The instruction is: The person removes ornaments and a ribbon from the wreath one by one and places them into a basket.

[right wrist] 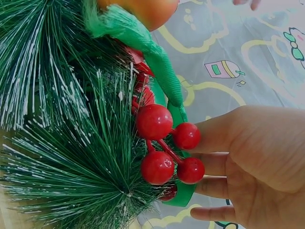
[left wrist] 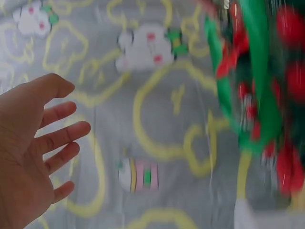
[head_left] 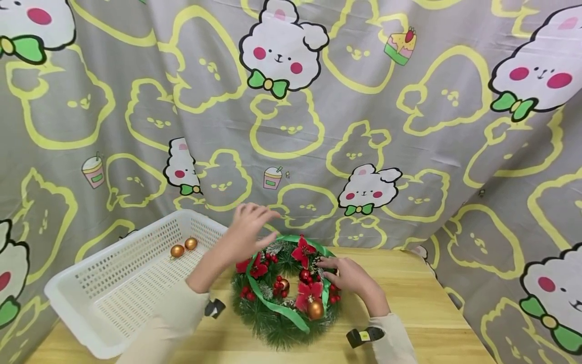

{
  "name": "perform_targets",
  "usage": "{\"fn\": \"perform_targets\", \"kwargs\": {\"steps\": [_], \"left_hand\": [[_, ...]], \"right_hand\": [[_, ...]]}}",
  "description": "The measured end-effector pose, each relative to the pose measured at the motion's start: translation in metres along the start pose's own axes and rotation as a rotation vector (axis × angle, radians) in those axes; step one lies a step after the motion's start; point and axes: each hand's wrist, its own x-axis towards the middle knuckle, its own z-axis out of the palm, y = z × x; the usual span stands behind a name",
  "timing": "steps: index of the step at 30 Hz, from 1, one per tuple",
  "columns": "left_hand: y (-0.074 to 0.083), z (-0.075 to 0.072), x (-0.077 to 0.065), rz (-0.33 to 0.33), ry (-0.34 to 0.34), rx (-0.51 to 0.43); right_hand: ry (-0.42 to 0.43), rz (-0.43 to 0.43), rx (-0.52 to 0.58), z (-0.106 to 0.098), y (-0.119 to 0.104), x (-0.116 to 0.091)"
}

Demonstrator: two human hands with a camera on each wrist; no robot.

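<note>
On the wooden table [head_left: 386, 328] lies a bushy red-flowered wreath [head_left: 273, 323], both hands [head_left: 247, 232] [head_left: 347, 275] near it unclenched.

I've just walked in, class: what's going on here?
Someone works at a wreath draped with green ribbon on a table. The right-hand grip is at the wreath's right side; the left-hand grip hovers nearby, open and empty. Two gold balls lie in the white basket; another sits on the wreath's near side.

R hand [right wrist: 252, 162] just beside red berries [right wrist: 156, 167] & grn ribbon [right wrist: 164, 78]; pine needles [right wrist: 71, 162] at L, orange ball [right wrist: 152, 12] up top.
</note>
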Motion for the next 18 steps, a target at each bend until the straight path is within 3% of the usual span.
{"fn": "perform_targets", "kwargs": {"steps": [9,15,18], "left_hand": [[0.047,0.037,0.002,0.172,-0.076,-0.099],[0.059,0.06,0.001,0.324,-0.081,-0.075],[0.06,0.071,-0.001,0.356,-0.122,-0.083]], "right_hand": [[0.0,0.002,0.004,0.003,0.003,0.001],[0.017,-0.027,0.019,0.001,0.003,-0.001],[0.021,-0.028,0.015,0.0,0.003,-0.002]]}}
